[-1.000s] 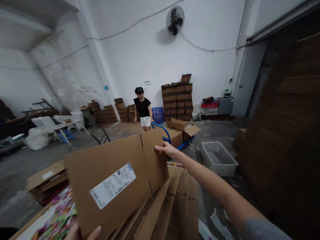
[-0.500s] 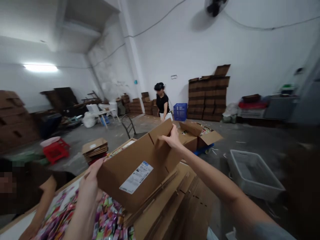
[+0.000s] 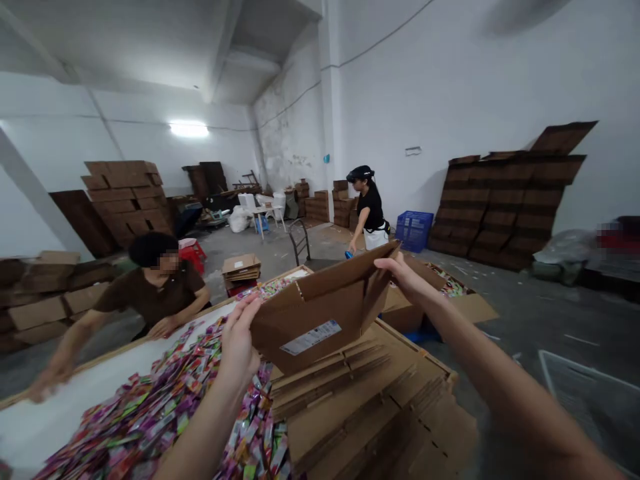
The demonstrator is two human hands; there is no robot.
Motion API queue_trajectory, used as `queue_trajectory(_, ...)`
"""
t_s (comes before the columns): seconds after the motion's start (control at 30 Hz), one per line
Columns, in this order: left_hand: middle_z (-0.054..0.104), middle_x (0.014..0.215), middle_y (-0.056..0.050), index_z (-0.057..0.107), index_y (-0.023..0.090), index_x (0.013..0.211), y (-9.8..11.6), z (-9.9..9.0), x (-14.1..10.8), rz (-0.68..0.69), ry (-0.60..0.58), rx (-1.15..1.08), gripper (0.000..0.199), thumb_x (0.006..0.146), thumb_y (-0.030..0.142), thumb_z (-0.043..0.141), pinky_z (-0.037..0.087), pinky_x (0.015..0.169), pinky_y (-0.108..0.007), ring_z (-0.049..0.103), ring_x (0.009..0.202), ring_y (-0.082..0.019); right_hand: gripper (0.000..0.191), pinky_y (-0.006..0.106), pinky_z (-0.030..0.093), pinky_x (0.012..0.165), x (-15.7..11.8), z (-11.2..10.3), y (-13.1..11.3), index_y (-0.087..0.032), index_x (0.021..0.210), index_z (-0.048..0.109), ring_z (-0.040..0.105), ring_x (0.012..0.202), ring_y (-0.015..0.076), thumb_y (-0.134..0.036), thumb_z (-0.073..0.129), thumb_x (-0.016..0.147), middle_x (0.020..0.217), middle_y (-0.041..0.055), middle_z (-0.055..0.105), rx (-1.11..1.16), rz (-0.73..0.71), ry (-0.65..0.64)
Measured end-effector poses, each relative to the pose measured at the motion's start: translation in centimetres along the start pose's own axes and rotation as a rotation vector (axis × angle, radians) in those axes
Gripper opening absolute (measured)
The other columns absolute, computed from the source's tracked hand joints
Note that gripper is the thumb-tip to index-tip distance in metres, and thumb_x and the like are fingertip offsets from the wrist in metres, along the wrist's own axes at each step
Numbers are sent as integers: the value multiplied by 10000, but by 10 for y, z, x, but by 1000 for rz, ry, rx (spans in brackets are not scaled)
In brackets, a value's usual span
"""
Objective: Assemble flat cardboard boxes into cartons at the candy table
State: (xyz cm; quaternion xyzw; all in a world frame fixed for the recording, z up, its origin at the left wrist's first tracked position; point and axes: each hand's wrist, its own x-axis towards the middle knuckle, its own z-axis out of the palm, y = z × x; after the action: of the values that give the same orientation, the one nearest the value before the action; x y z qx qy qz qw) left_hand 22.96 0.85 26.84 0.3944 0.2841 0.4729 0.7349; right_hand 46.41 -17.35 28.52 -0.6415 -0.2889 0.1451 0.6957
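Note:
Both my hands hold up a brown corrugated cardboard box (image 3: pixel 320 317), partly opened, with a white shipping label (image 3: pixel 311 338) on its front face. My left hand (image 3: pixel 240 340) presses its fingers against the box's left side, above a heap of colourful foil sachets (image 3: pixel 150 417). My right hand (image 3: pixel 403 279) grips the upper right corner. Under the box lies a stack of flattened cardboard blanks (image 3: pixel 360 413). The inside of the box is hidden from this angle.
Across the white-topped table (image 3: pixel 75 363), a co-worker (image 3: pixel 160 287) in a brown shirt reaches over it. Another person (image 3: pixel 370 213) stands farther off by a blue crate (image 3: pixel 414 231). An open carton (image 3: pixel 445 293) sits behind the box, and a white plastic crate (image 3: pixel 585 413) stands at lower right.
My view has swung left, bringing the co-worker and sachet table into sight. The box has gone from nearly flat to partly opened, and my left hand now presses its left side.

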Motion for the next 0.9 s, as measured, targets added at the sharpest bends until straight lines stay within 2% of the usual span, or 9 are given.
queue_trajectory(0.1,684,927,2,653,217,949,-1,1,6,132,-69,53,549,476,449,808,451,782,-286,613,899,-189,644,316,484,845,-19,8,-5,-232,1127,503,595,1030,235,-380,688,528,1109,36,639,49,136,-287)
queue_trajectory(0.2,642,1205,-80,629,208,1113,-2,-2,13,251,-198,283,655,589,594,708,413,953,-361,544,1162,-263,690,360,474,876,-31,13,1,-216,1199,536,595,1055,256,-339,667,533,1161,64,645,78,203,-552)
queue_trajectory(0.3,653,1186,-124,679,173,982,4,-13,11,345,-428,691,605,654,674,592,391,975,-400,544,1157,-303,768,396,465,915,-31,11,22,-210,1283,503,584,1096,272,-456,676,577,1210,82,625,9,189,-540)
queue_trajectory(0.4,688,845,-62,634,192,646,13,-20,0,379,-759,1112,504,766,657,479,421,805,-335,601,874,-244,911,439,432,985,-26,12,44,-181,1373,413,532,1180,299,-620,670,617,1300,117,557,-233,104,-461)
queue_trajectory(0.5,428,494,18,408,195,482,16,-15,-4,286,-995,1430,598,836,673,353,275,529,-284,404,507,-129,1211,472,359,1072,-21,27,59,-98,1428,291,431,1277,350,-581,820,451,1380,197,451,-608,11,-357)
queue_trajectory(0.6,284,464,38,282,200,500,10,-5,7,209,-1144,1487,591,860,669,277,192,496,-296,280,452,-105,1269,491,347,1084,-13,41,64,-59,1424,263,412,1289,379,-541,852,407,1384,243,420,-752,-31,-379)
queue_trajectory(0.77,527,550,-9,391,199,521,-21,-3,32,334,-1047,1509,510,915,517,330,285,568,-285,482,558,-148,825,450,484,953,-6,37,54,-145,1369,386,563,1149,291,-623,612,736,1225,151,583,-447,50,-519)
queue_trajectory(0.83,668,682,-54,518,192,568,-37,-4,35,405,-947,1566,481,934,461,360,336,630,-288,598,677,-189,619,447,516,898,-18,35,44,-183,1323,453,615,1059,259,-599,436,866,1151,131,626,-376,-2,-400)
queue_trajectory(0.9,724,782,-72,618,192,645,-50,-5,34,488,-865,1612,468,947,451,371,366,676,-294,649,778,-218,505,453,487,942,-42,38,34,-199,1278,504,594,1094,253,-531,388,916,1186,138,607,-472,-268,-174)
